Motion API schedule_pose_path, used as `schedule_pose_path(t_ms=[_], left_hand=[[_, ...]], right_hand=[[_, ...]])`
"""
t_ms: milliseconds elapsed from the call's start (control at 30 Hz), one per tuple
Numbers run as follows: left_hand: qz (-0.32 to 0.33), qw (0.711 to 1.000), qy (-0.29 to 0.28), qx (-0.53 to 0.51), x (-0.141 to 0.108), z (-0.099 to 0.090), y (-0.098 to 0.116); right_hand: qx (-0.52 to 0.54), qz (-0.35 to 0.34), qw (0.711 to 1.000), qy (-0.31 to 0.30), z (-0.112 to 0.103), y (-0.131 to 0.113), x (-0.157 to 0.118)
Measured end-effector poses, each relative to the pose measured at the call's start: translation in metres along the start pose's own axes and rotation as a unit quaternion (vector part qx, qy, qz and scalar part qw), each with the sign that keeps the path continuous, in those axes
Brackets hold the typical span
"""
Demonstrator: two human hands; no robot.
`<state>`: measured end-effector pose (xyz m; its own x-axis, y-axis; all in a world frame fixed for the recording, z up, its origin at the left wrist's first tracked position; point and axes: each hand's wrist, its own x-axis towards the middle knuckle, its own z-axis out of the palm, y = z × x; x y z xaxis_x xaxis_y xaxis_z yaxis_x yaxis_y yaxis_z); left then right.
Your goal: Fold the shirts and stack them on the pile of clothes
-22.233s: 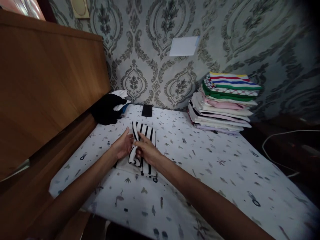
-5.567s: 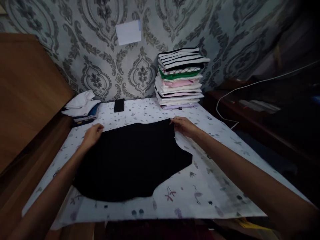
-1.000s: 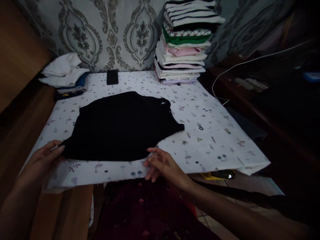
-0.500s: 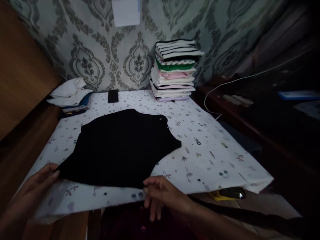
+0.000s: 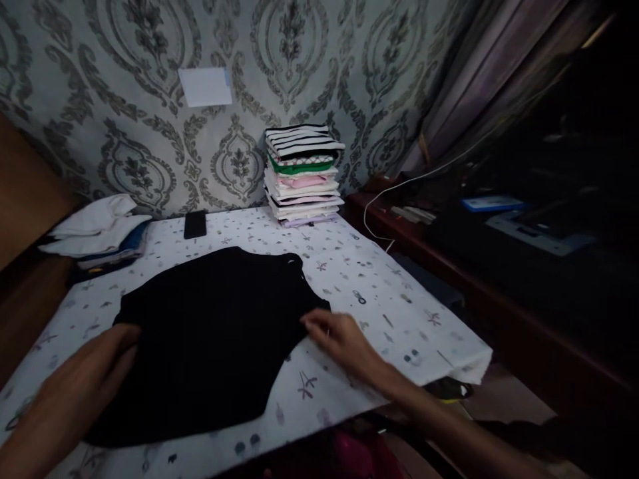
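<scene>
A black top (image 5: 210, 332) lies spread flat on a white patterned sheet (image 5: 399, 319), its hem toward me and small loops at its far right edge. My left hand (image 5: 90, 372) is at the garment's left edge, fingers bent and closed on the cloth; the fingertips barely show against the black. On the opposite edge, below the right corner, my right hand (image 5: 344, 339) has thumb and fingers pinched together at the fabric.
Folded clothes (image 5: 302, 179) stand in a tall stack by the wall. A smaller clothes pile (image 5: 102, 229) and a black phone (image 5: 194, 225) lie at the back left. A white cable (image 5: 367, 213) hangs beside dark furniture (image 5: 449, 259) on the right.
Both hands have moved from the near hem up to the garment's side edges. The view has shifted, so the wall and stack appear lower and further left.
</scene>
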<state>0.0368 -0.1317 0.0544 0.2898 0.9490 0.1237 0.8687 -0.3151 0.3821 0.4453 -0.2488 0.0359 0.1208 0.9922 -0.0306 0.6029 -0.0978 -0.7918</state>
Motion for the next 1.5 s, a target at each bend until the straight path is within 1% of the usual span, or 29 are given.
schedule_pose_path(t_ms=[67,100,133,167,200,233,267,333,367,433,500,533,600,667,733,800,833,900,967,1000,1067,1133,1200,1267,1300,1367,1400,1433,1500], left_hand=[[0.104,0.991,-0.063,-0.049,0.033,0.018,0.062],[0.154,0.981,-0.098,-0.065,0.048,0.029,0.094],[0.191,0.971,-0.124,-0.068,0.060,0.041,0.125],[0.214,0.964,-0.147,-0.054,0.071,0.053,0.152],[0.225,0.961,-0.158,-0.028,0.080,0.065,0.176],[0.229,0.960,-0.158,0.010,0.088,0.077,0.195],[0.227,0.960,-0.153,0.054,0.095,0.088,0.210],[0.213,0.960,-0.141,0.112,0.105,0.105,0.226],[0.205,0.961,-0.138,0.127,0.109,0.111,0.229],[0.190,0.963,-0.140,0.134,0.114,0.116,0.229],[0.175,0.967,-0.140,0.118,0.116,0.115,0.224],[0.173,0.971,-0.140,0.091,0.117,0.112,0.221],[0.181,0.973,-0.142,0.007,0.115,0.108,0.214],[0.199,0.966,-0.149,-0.064,0.111,0.106,0.209],[0.215,0.960,-0.159,-0.082,0.108,0.109,0.204],[0.229,0.957,-0.161,-0.075,0.104,0.113,0.199],[0.232,0.957,-0.156,-0.075,0.102,0.115,0.198],[0.235,0.960,-0.127,-0.084,0.094,0.115,0.195],[0.254,0.958,-0.105,-0.086,0.080,0.112,0.193],[0.274,0.952,-0.110,-0.082,0.072,0.110,0.191],[0.317,0.936,-0.140,-0.060,0.050,0.106,0.187],[0.338,0.927,-0.160,-0.023,0.028,0.105,0.180],[0.328,0.932,-0.153,0.017,0.008,0.106,0.174],[0.303,0.939,-0.160,0.039,-0.006,0.105,0.170],[0.289,0.940,-0.177,0.035,-0.012,0.103,0.169],[0.267,0.931,-0.248,-0.008,-0.020,0.095,0.172],[0.258,0.918,-0.298,-0.046,-0.022,0.089,0.174],[0.249,0.898,-0.352,-0.088,-0.022,0.082,0.176],[0.226,0.852,-0.444,-0.160,-0.017,0.067,0.176]], right_hand=[[-0.089,0.002,0.994,0.066,-0.021,0.014,0.040],[-0.132,0.011,0.988,0.081,-0.028,0.019,0.060],[-0.171,0.027,0.981,0.088,-0.033,0.024,0.080],[-0.204,0.042,0.974,0.083,-0.036,0.027,0.098],[-0.228,0.053,0.969,0.077,-0.037,0.029,0.114],[-0.243,0.062,0.965,0.071,-0.036,0.030,0.127],[-0.253,0.066,0.963,0.066,-0.034,0.031,0.137],[-0.260,0.066,0.961,0.065,-0.029,0.032,0.150],[-0.263,0.065,0.960,0.066,-0.027,0.032,0.154],[-0.267,0.060,0.959,0.072,-0.025,0.034,0.158],[-0.270,0.055,0.957,0.089,-0.025,0.038,0.159],[-0.271,0.052,0.956,0.100,-0.026,0.040,0.159],[-0.273,0.048,0.953,0.124,-0.028,0.044,0.157],[-0.273,0.044,0.951,0.138,-0.030,0.048,0.154],[-0.271,0.037,0.952,0.141,-0.031,0.052,0.152],[-0.264,0.027,0.954,0.136,-0.034,0.054,0.150],[-0.259,0.021,0.956,0.133,-0.036,0.055,0.149],[-0.248,0.014,0.961,0.124,-0.041,0.055,0.142],[-0.230,0.014,0.966,0.116,-0.047,0.055,0.127],[-0.218,0.015,0.970,0.109,-0.049,0.055,0.116],[-0.197,0.025,0.976,0.088,-0.050,0.053,0.089],[-0.187,0.036,0.980,0.065,-0.047,0.050,0.060],[-0.196,0.036,0.978,0.060,-0.040,0.048,0.037],[-0.210,0.029,0.975,0.061,-0.035,0.047,0.024],[-0.215,0.029,0.974,0.059,-0.034,0.047,0.022],[-0.214,0.042,0.975,0.043,-0.035,0.048,0.022],[-0.209,0.053,0.976,0.031,-0.037,0.049,0.024],[-0.205,0.059,0.977,0.022,-0.040,0.051,0.026],[-0.205,0.049,0.977,0.028,-0.045,0.053,0.030]])
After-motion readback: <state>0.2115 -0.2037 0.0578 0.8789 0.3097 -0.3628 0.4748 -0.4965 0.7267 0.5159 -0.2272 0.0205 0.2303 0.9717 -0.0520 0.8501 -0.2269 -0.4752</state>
